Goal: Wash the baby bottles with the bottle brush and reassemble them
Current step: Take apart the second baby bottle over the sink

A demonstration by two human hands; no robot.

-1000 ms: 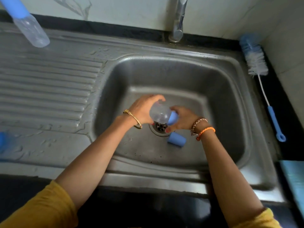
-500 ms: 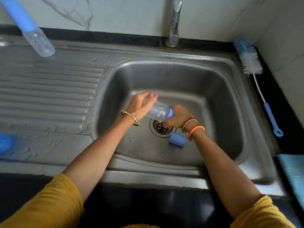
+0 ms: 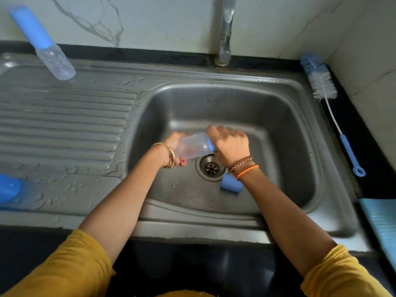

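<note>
Over the sink basin point(image 3: 278, 129) I hold a clear baby bottle point(image 3: 192, 146) lying sideways above the drain point(image 3: 211, 167). My left hand point(image 3: 173, 151) grips its body from below. My right hand point(image 3: 230, 144) wraps its fingers round the blue collar point(image 3: 211, 144) at the bottle's neck, hiding most of it. A loose blue cap point(image 3: 230, 184) lies on the basin floor beside my right wrist. The bottle brush point(image 3: 323, 86), with white bristles and a blue handle, lies on the black counter at the right.
An assembled bottle with a blue cap point(image 3: 46, 46) stands at the back left of the wet draining board point(image 3: 64, 125). Another blue-capped item point(image 3: 9, 189) sits at the left edge. The tap point(image 3: 225, 35) rises behind the basin. A blue cloth point(image 3: 381, 221) lies at the right.
The bottle has been turned to lie flatter. My right hand has rolled over the top of the collar and my left hand has shifted under the body.
</note>
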